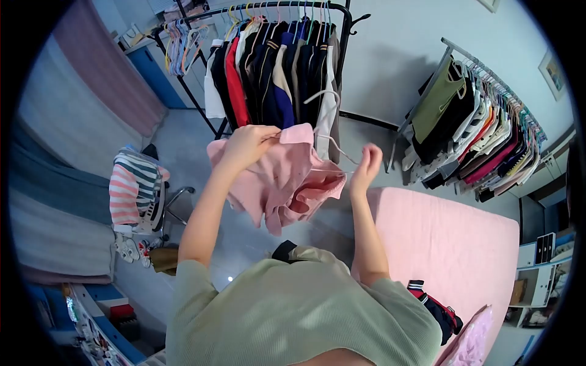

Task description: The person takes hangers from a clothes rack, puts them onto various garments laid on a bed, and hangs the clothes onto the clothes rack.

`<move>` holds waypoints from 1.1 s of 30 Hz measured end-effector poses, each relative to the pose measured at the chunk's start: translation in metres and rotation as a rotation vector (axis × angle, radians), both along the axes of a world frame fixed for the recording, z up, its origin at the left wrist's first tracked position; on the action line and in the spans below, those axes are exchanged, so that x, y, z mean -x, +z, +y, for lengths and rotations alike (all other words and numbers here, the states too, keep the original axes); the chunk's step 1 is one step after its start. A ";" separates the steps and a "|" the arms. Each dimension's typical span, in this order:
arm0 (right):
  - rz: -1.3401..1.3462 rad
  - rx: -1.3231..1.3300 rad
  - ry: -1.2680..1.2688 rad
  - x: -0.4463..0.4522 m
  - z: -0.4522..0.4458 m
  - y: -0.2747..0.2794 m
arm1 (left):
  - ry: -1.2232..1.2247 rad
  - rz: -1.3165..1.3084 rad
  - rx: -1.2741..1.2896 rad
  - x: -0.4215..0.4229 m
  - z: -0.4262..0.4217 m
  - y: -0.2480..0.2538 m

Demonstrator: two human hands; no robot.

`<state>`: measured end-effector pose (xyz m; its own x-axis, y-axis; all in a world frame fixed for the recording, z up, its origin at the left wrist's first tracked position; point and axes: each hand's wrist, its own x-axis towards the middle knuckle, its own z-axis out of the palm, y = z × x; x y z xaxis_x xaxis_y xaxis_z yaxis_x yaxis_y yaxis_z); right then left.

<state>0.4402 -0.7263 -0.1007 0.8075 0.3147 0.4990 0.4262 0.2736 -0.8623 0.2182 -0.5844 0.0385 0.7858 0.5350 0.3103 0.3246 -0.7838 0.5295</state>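
Observation:
A pink garment (268,180) hangs in front of me, bunched and folded, held up near its collar. My left hand (252,144) is closed on its upper edge, beside the collar. A white hanger (334,141) stands partly out of the garment's neck, its hook pointing up; its lower part is hidden in the cloth. My right hand (367,168) is just right of the hanger's arm, fingers drawn together; whether they pinch anything is too small to make out.
A black rack (256,7) full of dark, red and white clothes stands ahead. Another clothes rack (448,46) is at right. A pink bed (452,232) lies right of me, with dark clothing (441,314) on it. A chair (160,213) with striped clothes stands left.

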 end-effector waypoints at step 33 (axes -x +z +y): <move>0.312 0.291 0.789 -0.025 0.071 -0.042 | 0.202 -0.289 0.451 0.134 -0.008 -0.025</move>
